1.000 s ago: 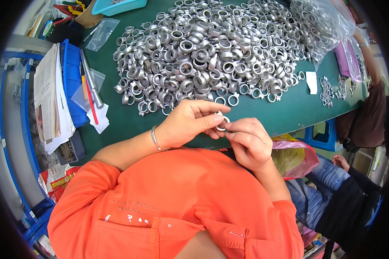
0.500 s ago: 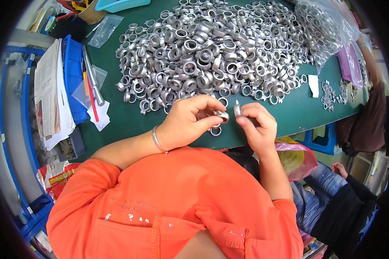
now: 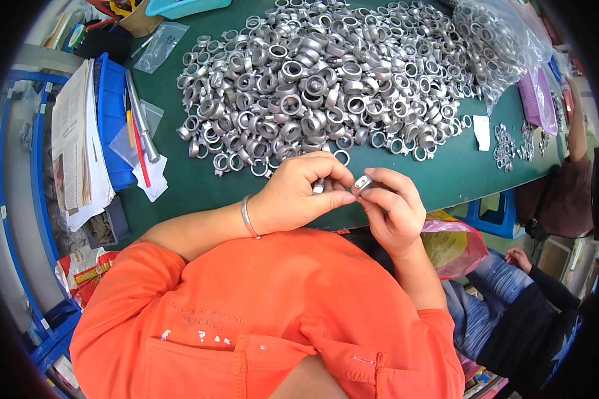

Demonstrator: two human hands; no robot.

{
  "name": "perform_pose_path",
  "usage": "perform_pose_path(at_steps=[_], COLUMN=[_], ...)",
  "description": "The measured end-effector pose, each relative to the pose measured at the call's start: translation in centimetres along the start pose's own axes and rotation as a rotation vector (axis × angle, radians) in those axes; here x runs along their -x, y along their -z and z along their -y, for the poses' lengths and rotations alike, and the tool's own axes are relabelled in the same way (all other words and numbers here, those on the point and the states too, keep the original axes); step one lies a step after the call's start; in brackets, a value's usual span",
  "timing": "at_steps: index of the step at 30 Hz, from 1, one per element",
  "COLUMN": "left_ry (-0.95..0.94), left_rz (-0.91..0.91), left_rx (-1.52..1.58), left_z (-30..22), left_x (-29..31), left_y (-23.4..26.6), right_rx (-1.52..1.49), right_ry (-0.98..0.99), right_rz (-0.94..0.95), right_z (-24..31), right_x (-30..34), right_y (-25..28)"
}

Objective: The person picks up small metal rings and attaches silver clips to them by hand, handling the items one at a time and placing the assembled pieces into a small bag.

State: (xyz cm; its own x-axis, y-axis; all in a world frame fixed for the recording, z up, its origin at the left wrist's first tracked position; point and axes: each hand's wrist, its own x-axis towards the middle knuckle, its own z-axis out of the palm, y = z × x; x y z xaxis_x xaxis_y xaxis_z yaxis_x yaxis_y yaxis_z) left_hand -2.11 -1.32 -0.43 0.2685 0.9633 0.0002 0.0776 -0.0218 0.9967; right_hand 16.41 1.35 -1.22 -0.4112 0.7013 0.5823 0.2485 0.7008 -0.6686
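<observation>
A large heap of grey metal rings [image 3: 293,86] with small lugs covers the green table. Close to its front edge, my left hand [image 3: 298,191] curls its fingers round a metal ring [image 3: 318,187], mostly hidden by the fingers. My right hand [image 3: 394,207] pinches another metal ring [image 3: 361,184] between thumb and fingers, its lugged flat side turned upward. The left thumb and fingertips come right up to this ring; whether they touch it I cannot tell.
On the left stand a blue tray [image 3: 104,126], papers [image 3: 73,133], a red pen [image 3: 142,156] and a metal rod [image 3: 140,113]. Clear plastic bags of rings [image 3: 496,40] lie at the far right, near a white slip [image 3: 482,133]. Other people sit on the right side.
My hands have come together. The right-hand ring has turned from edge-on to show its lugged side, while the left-hand ring has slipped deeper behind the fingers.
</observation>
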Motion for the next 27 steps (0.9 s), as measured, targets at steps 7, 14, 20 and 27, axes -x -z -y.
perform_pose_path(at_steps=[7,14,20,27], left_ry=[-0.025,0.051,0.347,0.465], left_rz=[-0.003,-0.039,-0.154,-0.116], left_rx=[-0.033,0.163,0.912,0.38], left_z=[-0.4,-0.2,-0.5,-1.1], left_x=[-0.1,0.4,0.6,0.5], left_y=[-0.1,0.3,1.3,1.1], right_rx=[0.122,-0.135,0.242,-0.147], right_ry=[0.104,0.193,-0.165,-0.325], right_rz=[0.005,0.099,0.325,0.234], right_z=[0.1,0.6,-2.2,-2.4], right_x=[0.0,-0.6,-1.0,-0.2], right_y=[0.6,-0.1,-1.5,-1.1])
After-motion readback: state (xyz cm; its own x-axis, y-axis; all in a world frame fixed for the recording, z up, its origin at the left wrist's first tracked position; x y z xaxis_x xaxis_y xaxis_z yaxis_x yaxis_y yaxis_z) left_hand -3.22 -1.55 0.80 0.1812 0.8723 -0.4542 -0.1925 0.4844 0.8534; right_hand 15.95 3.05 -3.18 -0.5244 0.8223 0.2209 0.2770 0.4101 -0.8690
